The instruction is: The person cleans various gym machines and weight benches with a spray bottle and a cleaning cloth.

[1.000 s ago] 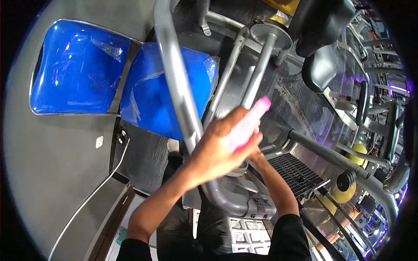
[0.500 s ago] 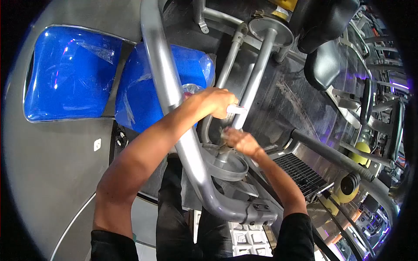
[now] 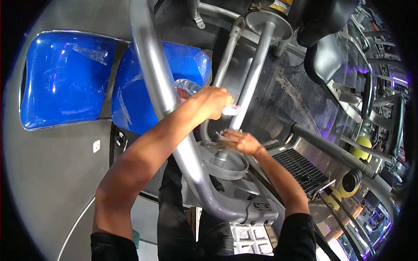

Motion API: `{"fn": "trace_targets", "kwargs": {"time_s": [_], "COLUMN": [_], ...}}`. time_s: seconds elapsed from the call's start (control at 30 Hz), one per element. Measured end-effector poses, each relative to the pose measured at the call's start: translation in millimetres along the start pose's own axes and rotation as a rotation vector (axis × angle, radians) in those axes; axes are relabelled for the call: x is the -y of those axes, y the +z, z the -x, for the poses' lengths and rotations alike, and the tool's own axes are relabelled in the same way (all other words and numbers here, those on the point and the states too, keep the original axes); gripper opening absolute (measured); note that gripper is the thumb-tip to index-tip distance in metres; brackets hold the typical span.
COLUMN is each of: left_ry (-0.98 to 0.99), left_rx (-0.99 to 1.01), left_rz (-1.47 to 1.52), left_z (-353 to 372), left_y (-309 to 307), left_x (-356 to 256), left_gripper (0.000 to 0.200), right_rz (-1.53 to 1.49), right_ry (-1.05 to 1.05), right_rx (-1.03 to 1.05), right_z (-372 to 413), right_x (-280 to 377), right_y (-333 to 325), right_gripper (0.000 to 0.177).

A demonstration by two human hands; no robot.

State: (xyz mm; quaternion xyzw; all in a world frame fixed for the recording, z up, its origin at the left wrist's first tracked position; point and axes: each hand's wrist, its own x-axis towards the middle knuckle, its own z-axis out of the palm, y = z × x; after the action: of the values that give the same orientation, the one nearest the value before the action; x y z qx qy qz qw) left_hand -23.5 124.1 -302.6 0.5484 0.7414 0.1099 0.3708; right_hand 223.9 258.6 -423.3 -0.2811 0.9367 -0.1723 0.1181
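Note:
My left hand [image 3: 213,102] reaches over the thick silver frame tube [image 3: 162,82] with its fingers wrapped round what looks like a spray bottle [image 3: 185,88]. The bottle's clear body with a reddish patch shows behind the wrist, and its white head [image 3: 230,109] points toward a slim silver post [image 3: 257,63]. Lower down, my right hand [image 3: 242,142] is closed on a pale, crumpled cloth [image 3: 221,136], smeared by motion. It is at the lower part of the post, just above a round grey plate [image 3: 226,167]. My fingers hide much of the cloth.
Two blue chairs [image 3: 67,80] with plastic film stand at the left by the grey wall. A black padded seat [image 3: 323,61] and a round end disc [image 3: 269,26] are at the upper right. Further right are a ribbed black step [image 3: 300,174] and more gym machines.
The view has shifted slightly. My left hand has moved a little left and down, and more of the bottle shows. My right hand's fingers have spread flatter over the cloth.

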Motion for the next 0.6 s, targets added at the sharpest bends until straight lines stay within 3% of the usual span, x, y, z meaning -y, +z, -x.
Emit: {"fn": "trace_targets", "kwargs": {"time_s": [0.07, 0.1, 0.13, 0.2, 0.27, 0.3, 0.33, 0.37, 0.4, 0.43, 0.53, 0.6], "left_ry": [-0.001, 0.003, 0.005, 0.037, 0.028, 0.015, 0.022, 0.027, 0.03, 0.037, 0.076, 0.046], "left_rx": [0.011, 0.018, 0.02, -0.061, -0.057, -0.056, -0.058, -0.078, -0.092, -0.088, -0.125, -0.106], "left_rz": [-0.006, -0.008, -0.01, -0.004, 0.031, 0.068, 0.067, 0.086, 0.112, 0.114, 0.082, 0.034], "left_z": [1, 0, 0, -1, -3, -4, -5, -6, -5, -4, -3, -5], "left_y": [-2, -2, -1, 3, 1, 0, -1, -2, 0, 2, 2, 0], "left_x": [0, 0, 2, 6, 4, 3, 3, 3, 2, 1, 1, -2], "left_gripper": [0.025, 0.024, 0.024, 0.022, 0.021, 0.02, 0.02, 0.02, 0.021, 0.021, 0.022, 0.026], "right_rz": [-0.011, -0.025, -0.1, -0.125, -0.348, -0.404, -0.356, -0.405, -0.285, -0.348, -0.249, -0.112], "right_ry": [-0.03, 0.264, 0.433, 0.655, 0.77, 0.776, 0.779, 0.787, 0.787, 0.796, 0.75, 0.716], "right_rx": [-0.124, -0.029, -0.181, -0.478, -0.614, -0.649, -0.599, -0.615, -0.459, -0.408, -0.324, -0.253], "right_z": [-9, -21, -29, -49, -52, -52, -54, -55, -45, -39, -21, -17], "right_x": [-52, -65, -83, -95, -93, -78, -54, -34, -19, 3, 50, 49], "right_y": [5, -17, -24, -55, -24, -8, -16, -18, -1, 5, 22, 20], "right_gripper": [0.054, 0.039, 0.034, 0.033, 0.034, 0.042, 0.036, 0.041, 0.052, 0.052, 0.034, 0.033]}}
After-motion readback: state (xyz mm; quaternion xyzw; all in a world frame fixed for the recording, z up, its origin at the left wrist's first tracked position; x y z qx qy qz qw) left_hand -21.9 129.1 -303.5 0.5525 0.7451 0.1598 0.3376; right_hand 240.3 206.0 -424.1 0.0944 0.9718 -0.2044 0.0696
